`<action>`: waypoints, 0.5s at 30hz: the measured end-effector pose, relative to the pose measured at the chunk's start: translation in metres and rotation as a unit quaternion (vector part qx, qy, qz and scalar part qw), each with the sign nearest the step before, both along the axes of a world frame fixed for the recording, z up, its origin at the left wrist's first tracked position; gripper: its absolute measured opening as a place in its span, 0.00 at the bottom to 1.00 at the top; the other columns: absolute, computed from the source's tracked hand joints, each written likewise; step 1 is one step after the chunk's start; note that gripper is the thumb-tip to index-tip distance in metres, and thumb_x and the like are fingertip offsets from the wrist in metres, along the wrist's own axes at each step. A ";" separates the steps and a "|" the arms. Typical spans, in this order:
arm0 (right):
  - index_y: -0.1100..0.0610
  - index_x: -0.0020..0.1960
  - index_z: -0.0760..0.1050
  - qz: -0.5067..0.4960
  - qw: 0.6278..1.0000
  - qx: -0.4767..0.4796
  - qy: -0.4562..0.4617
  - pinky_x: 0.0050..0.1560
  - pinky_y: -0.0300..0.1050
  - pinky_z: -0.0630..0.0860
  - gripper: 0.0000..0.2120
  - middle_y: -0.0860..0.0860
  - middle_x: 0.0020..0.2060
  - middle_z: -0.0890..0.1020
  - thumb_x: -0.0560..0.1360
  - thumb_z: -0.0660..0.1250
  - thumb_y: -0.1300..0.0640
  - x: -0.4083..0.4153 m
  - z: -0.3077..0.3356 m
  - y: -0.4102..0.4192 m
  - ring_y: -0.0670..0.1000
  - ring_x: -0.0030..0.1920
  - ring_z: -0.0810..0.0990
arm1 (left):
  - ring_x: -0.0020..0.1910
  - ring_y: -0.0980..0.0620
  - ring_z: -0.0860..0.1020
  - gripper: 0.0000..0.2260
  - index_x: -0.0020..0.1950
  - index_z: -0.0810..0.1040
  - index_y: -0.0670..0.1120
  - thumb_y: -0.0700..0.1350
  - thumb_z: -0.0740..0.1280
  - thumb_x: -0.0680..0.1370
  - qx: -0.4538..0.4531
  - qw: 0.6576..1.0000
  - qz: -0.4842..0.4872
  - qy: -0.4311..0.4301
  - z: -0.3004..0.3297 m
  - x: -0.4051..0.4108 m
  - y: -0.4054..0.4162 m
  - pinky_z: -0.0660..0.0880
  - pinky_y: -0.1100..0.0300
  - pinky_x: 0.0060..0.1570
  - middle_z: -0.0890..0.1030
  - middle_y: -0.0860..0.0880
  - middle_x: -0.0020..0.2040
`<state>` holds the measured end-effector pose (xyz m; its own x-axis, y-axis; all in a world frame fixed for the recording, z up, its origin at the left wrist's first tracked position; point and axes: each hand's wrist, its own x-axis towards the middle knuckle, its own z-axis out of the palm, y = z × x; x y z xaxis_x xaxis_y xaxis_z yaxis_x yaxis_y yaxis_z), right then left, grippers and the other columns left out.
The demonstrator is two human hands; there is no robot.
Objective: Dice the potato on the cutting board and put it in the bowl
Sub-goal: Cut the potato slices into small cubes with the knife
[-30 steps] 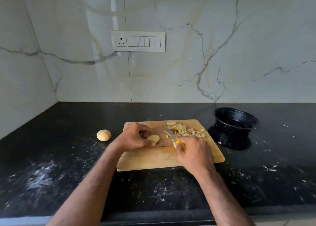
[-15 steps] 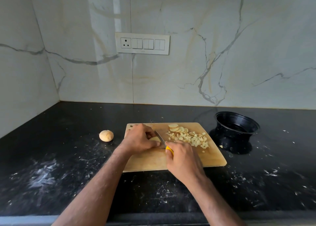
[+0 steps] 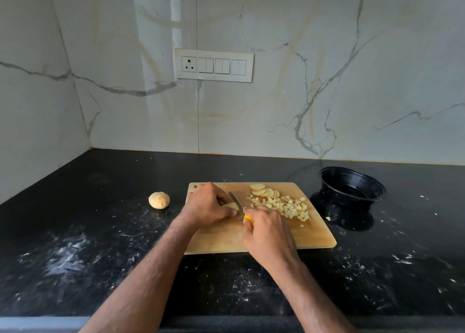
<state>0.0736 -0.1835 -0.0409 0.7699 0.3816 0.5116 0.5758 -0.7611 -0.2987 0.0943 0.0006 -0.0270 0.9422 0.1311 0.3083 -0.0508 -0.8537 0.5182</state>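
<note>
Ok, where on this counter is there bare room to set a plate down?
Bare counter lies left of the whole potato, and also behind the cutting board up to the wall. It is crowded between board and black bowl, and on the board's right half with diced potato.

1. Worktop (image 3: 100,232): black stone, flecked with white smears.
2. Board (image 3: 276,239): wooden, lies flat on it under the fingers (image 3: 227,210).
3. Potato (image 3: 159,200): whole, left of the fingers, apart from the board.
4. Bowl (image 3: 352,189): black, right of the fingers, just beside the board.
</note>
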 end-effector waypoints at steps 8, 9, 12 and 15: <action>0.54 0.63 0.81 0.000 1.000 -0.020 0.009 0.45 0.39 0.82 0.13 0.48 0.54 0.84 0.80 0.66 0.55 0.000 0.002 0.002 0.45 0.46 0.82 | 0.47 0.59 0.74 0.08 0.41 0.86 0.58 0.58 0.79 0.67 -0.012 0.999 0.029 0.022 -0.003 0.005 0.001 0.72 0.45 0.60 0.79 0.64 0.38; 0.54 0.63 0.81 -0.001 1.000 -0.021 0.009 0.45 0.39 0.82 0.13 0.48 0.54 0.84 0.80 0.66 0.55 0.000 0.003 0.003 0.45 0.47 0.82 | 0.47 0.58 0.74 0.07 0.40 0.86 0.57 0.58 0.79 0.67 -0.012 0.999 0.027 0.022 -0.003 0.005 0.001 0.72 0.44 0.61 0.80 0.64 0.39; 0.53 0.62 0.81 -0.006 1.000 -0.019 0.018 0.44 0.38 0.81 0.12 0.48 0.53 0.84 0.80 0.66 0.56 0.001 0.005 0.007 0.45 0.47 0.82 | 0.45 0.59 0.75 0.08 0.39 0.86 0.54 0.57 0.79 0.68 -0.010 1.000 0.022 0.019 -0.005 0.006 0.001 0.73 0.44 0.59 0.81 0.61 0.40; 0.53 0.60 0.82 -0.013 0.999 -0.006 0.035 0.40 0.35 0.79 0.11 0.48 0.49 0.85 0.80 0.67 0.57 0.003 0.008 0.010 0.45 0.43 0.81 | 0.45 0.60 0.74 0.08 0.38 0.85 0.57 0.58 0.79 0.67 -0.017 0.999 0.028 0.016 -0.006 0.007 0.001 0.72 0.44 0.59 0.80 0.63 0.40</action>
<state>0.0767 -0.1733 -0.0327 0.8127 0.3676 0.4520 0.5345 -0.7792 -0.3273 0.1012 0.0014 -0.0331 0.9424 0.1937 0.2728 0.0131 -0.8361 0.5484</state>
